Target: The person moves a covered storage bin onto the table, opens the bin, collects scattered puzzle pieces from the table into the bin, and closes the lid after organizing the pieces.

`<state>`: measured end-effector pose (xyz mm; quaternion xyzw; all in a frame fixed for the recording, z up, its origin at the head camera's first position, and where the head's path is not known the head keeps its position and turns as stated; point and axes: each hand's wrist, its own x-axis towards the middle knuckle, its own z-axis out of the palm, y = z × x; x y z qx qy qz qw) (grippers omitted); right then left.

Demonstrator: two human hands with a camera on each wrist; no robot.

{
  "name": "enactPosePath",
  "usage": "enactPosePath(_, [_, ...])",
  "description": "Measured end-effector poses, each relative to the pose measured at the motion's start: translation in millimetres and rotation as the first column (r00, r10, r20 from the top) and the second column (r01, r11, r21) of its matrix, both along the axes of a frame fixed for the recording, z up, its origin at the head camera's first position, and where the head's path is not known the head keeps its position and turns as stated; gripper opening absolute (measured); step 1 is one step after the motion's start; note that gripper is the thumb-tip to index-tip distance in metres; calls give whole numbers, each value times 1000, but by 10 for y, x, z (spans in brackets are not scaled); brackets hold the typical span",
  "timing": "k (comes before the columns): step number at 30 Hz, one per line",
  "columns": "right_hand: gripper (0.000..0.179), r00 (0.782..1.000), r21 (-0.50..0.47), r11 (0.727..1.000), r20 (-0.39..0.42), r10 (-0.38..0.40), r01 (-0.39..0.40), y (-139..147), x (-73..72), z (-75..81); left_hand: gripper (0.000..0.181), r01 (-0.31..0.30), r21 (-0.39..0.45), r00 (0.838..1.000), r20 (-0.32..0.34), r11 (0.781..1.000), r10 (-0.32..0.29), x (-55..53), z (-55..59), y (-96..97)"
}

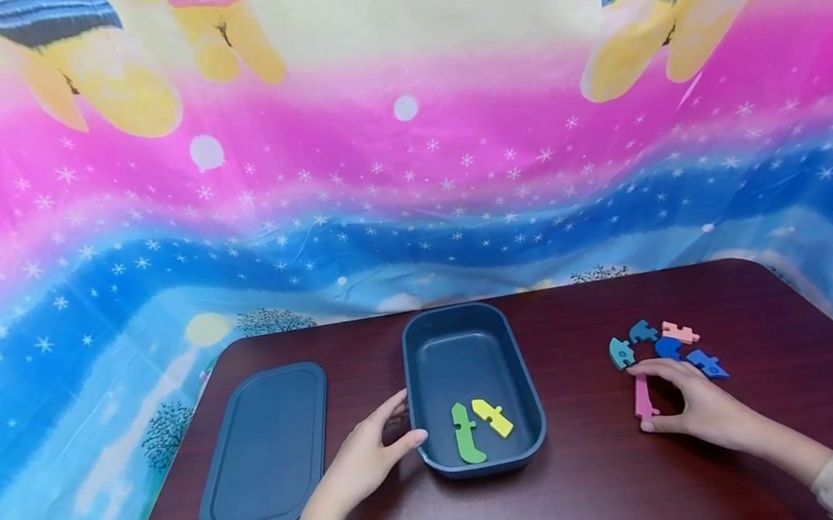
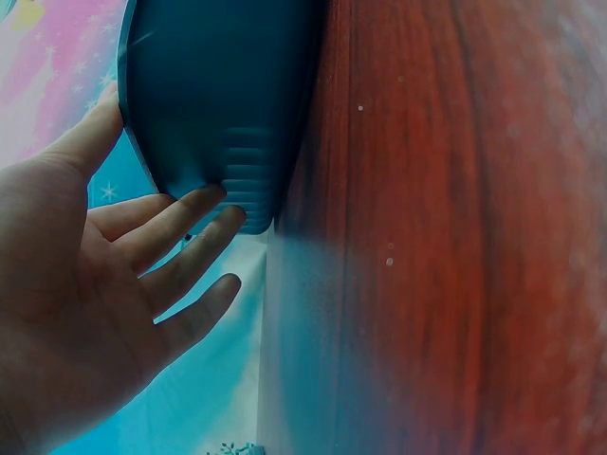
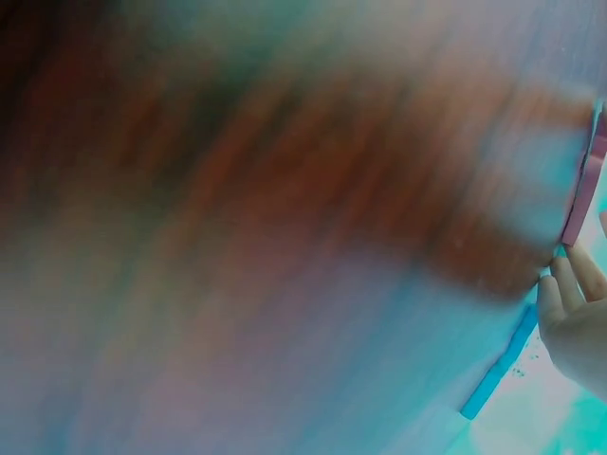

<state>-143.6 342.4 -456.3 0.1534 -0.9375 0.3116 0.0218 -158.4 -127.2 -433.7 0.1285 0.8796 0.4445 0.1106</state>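
A dark blue-grey rectangular box [image 1: 482, 467] stands on the table. Inside it lie a green puzzle piece [image 1: 466, 435] and a yellow puzzle piece [image 1: 494, 418]. My left hand [image 1: 364, 458] is at the box's left side, its thumb by the near corner of the rim. In the left wrist view its fingers [image 2: 194, 232] are fairly straight, fingertips against the ribbed outer wall. To the right, my right hand [image 1: 701, 404] pinches a pink puzzle piece [image 1: 642, 399] between thumb and forefinger, one at each end. The right wrist view catches this pink piece [image 3: 583, 194] at its edge.
Just beyond the right hand lie several loose puzzle pieces: a light green one [image 1: 621, 352], a teal one [image 1: 643, 331], a peach one [image 1: 680, 332] and blue ones [image 1: 708, 363]. A flat lid [image 1: 269, 450] lies left of the box. A patterned cloth [image 1: 408, 169] hangs behind the table.
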Motion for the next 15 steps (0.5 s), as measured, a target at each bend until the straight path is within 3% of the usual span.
enactPosePath(15, [65,1000,-8,1000,-1,2,-2,-24,14,39,70,-6,-9,1000,0,1000,6,5,6,-6])
